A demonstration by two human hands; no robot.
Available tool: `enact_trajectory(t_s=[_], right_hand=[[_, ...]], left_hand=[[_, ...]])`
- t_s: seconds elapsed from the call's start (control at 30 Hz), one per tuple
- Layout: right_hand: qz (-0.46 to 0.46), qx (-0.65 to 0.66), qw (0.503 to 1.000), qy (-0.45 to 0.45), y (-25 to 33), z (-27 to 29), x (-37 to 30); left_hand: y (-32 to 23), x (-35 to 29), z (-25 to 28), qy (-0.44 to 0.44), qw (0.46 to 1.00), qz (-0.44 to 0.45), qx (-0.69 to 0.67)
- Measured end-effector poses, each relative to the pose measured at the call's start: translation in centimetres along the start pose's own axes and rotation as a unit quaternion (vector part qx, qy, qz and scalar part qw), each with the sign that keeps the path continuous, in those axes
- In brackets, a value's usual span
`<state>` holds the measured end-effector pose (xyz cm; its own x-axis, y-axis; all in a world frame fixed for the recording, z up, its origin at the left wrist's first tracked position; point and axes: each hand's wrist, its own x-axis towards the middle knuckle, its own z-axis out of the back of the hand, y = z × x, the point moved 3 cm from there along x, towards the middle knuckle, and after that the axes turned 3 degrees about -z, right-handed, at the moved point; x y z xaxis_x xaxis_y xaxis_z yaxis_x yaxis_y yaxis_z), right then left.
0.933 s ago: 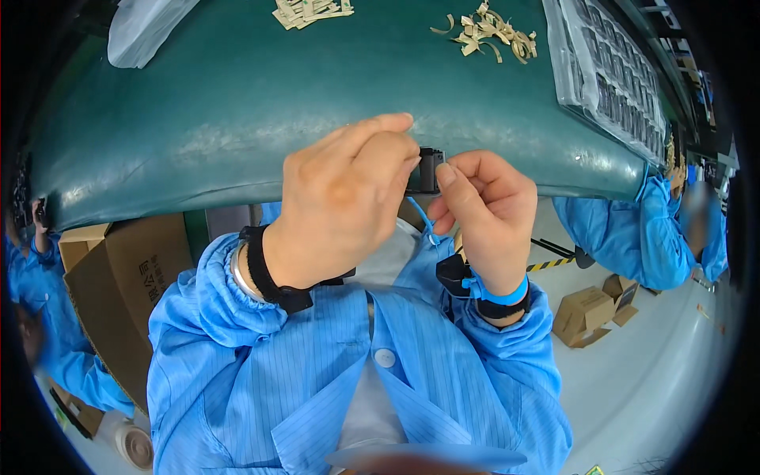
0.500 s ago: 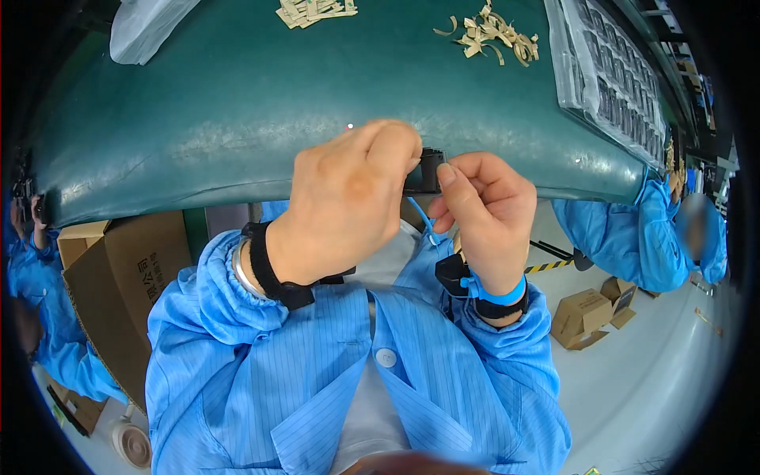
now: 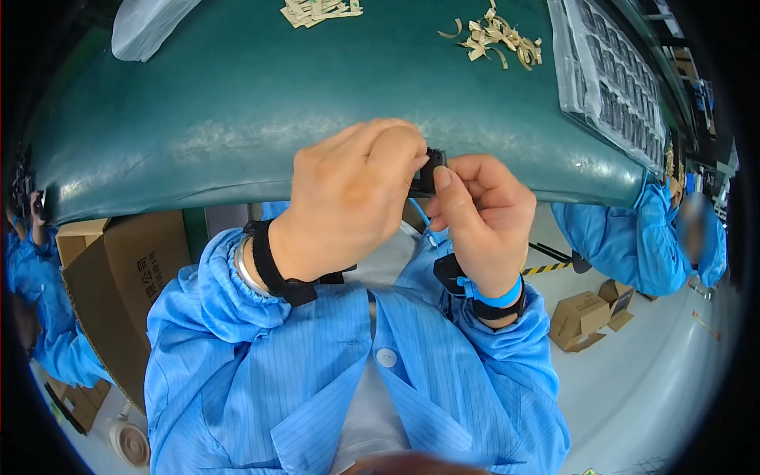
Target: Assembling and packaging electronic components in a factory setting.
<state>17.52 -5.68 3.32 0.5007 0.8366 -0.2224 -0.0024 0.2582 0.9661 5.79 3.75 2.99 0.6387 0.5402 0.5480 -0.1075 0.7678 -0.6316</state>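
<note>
Both left hand (image 3: 352, 196) and right hand (image 3: 484, 210) pinch a black part (image 3: 430, 172), grip closed.

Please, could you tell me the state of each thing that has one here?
Black part: pinched by the right hand
Right hand: thumb and finger closed
Left hand: curled beside the part, grip hidden
Tray: filled with black pieces
Strips: loosely piled
Scraps: curled, heaped
Left carton: open
Right carton: flaps open
</note>
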Motion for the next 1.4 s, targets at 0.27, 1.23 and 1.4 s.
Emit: enact_trajectory(t_s=[0.27, 1.23, 1.4], right_hand=[[-0.005, 0.002, 1.0, -0.001, -0.02, 0.01, -0.01], [0.006, -0.019, 1.0, 0.016, 0.1, 0.62, 0.08], [-0.059, 0.052, 0.995, 0.067, -0.15, 0.66, 0.53]], left_hand=[[0.04, -0.06, 0.11, 0.032, 0.998, 0.057, -0.018], [0.19, 0.41, 0.4, 0.028, 0.995, 0.078, -0.054], [0.28, 0.38, 0.56, 0.032, 0.995, 0.073, -0.059]])
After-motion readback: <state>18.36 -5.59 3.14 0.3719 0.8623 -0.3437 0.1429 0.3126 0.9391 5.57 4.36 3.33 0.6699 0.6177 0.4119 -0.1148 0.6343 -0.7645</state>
